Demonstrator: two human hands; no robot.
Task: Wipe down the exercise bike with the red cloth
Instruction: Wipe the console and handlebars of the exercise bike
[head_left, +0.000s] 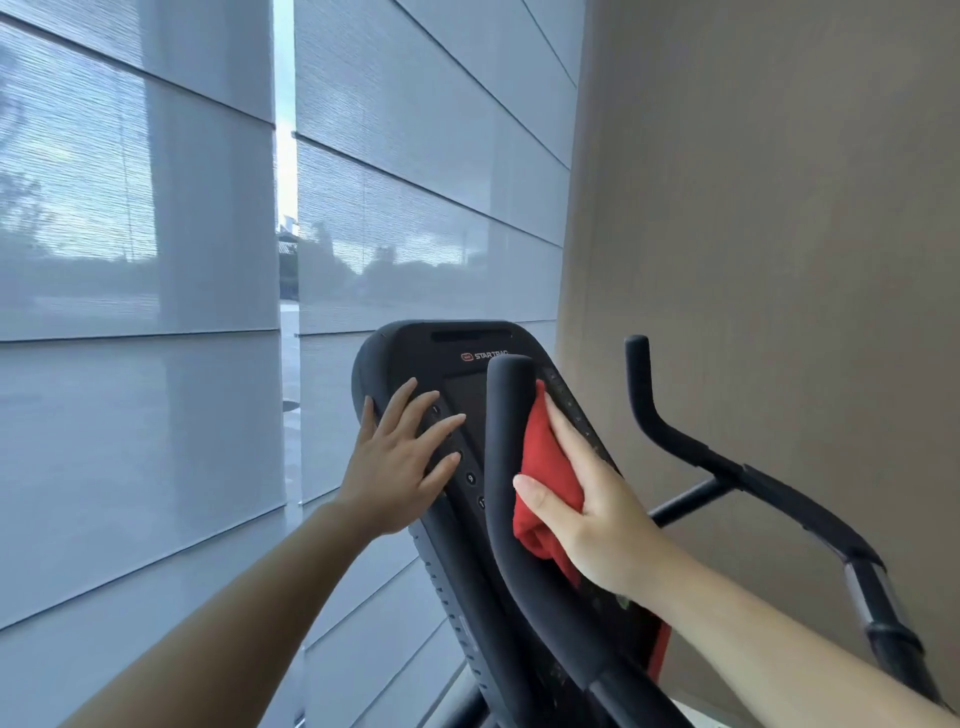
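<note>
The exercise bike's black console (410, 353) stands tilted in the lower middle, with a dark screen and round buttons. My left hand (400, 462) lies flat with spread fingers on the console's left side and buttons. My right hand (587, 504) presses the red cloth (545, 467) against the console's right half, thumb across the cloth's lower edge. A black padded handlebar (506, 467) rises in front of the console, between my two hands, and hides the screen's middle.
A second black handlebar (670, 421) curves up on the right, close to the beige wall (779, 208). Sheer window blinds (156, 260) fill the left and back, with a narrow gap between them.
</note>
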